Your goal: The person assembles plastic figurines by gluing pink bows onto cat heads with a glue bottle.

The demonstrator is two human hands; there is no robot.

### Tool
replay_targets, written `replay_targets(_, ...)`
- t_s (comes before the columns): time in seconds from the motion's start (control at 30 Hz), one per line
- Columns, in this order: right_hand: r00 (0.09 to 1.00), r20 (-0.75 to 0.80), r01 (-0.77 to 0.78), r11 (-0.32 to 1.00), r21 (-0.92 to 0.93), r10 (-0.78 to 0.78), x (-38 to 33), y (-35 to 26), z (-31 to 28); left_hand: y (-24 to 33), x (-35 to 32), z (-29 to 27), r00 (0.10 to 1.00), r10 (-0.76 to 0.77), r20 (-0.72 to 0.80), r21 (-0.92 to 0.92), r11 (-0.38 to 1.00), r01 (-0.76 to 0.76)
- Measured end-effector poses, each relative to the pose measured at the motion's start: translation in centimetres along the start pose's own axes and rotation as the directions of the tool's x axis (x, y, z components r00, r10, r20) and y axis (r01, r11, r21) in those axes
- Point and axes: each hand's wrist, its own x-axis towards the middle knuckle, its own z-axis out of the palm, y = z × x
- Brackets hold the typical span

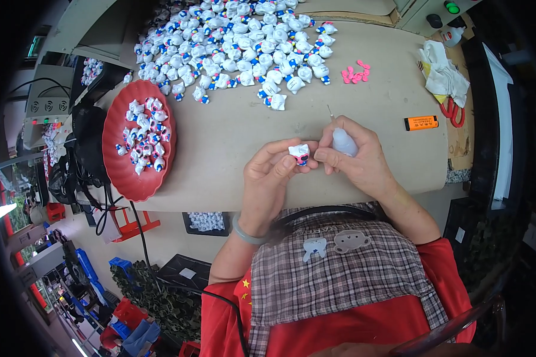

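Between its thumb and fingers, my left hand (267, 178) holds a small white figurine (299, 153) with a pink piece across its face and blue below. Close beside it, my right hand (366, 157) grips a translucent squeeze bottle (344, 143) whose thin needle tip points up and away from the figurine. The right fingertips are almost at the figurine; whether they touch it I cannot tell. Several loose pink pieces (356, 74) lie farther back on the table. A red scalloped plate (146, 189) to the left carries several figurines that have pink on them.
A large pile of white and blue figurines (226, 50) covers the back of the table (220, 128). At the right lie an orange cylinder-like object (421, 123), red-handled scissors (454, 114) and a crumpled white cloth (446, 77). A black cable (143, 238) hangs at the left.
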Motion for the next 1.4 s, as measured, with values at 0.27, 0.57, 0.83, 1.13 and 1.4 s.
replay_targets(0.27, 0.992, -0.068, 0.090, 0.973, -0.212, -0.107, -0.1, 1.1, 1.0, -0.4, -0.4, 0.1, 0.999, 0.009, -0.044, 0.116, 0.993, -0.004)
replay_targets(0.57, 0.957, -0.045, 0.258, 0.912, -0.320, -0.287, 0.4, 1.4, 1.0, 1.7, -1.0, 0.2, 0.998, 0.040, -0.045, 0.214, 0.976, -0.029)
replay_targets(0.83, 0.987, -0.070, 0.137, 0.980, -0.143, -0.148, 0.5, 1.0, -1.9, 12.6, -1.2, -5.2, 0.661, 0.750, -0.017, 0.997, 0.063, -0.046)
replay_targets(1.13, 0.983, -0.061, 0.162, 0.977, -0.138, -0.172, 0.8, 1.8, -2.2, 5.7, 4.4, -1.9, 0.776, 0.429, 0.462, 0.886, -0.180, -0.427)
replay_targets(1.4, 0.973, -0.158, 0.148, 0.980, -0.131, -0.168, -0.2, 3.8, -3.2, 3.7, 4.8, -1.3, 0.717, 0.385, 0.581, 0.810, -0.360, -0.463)
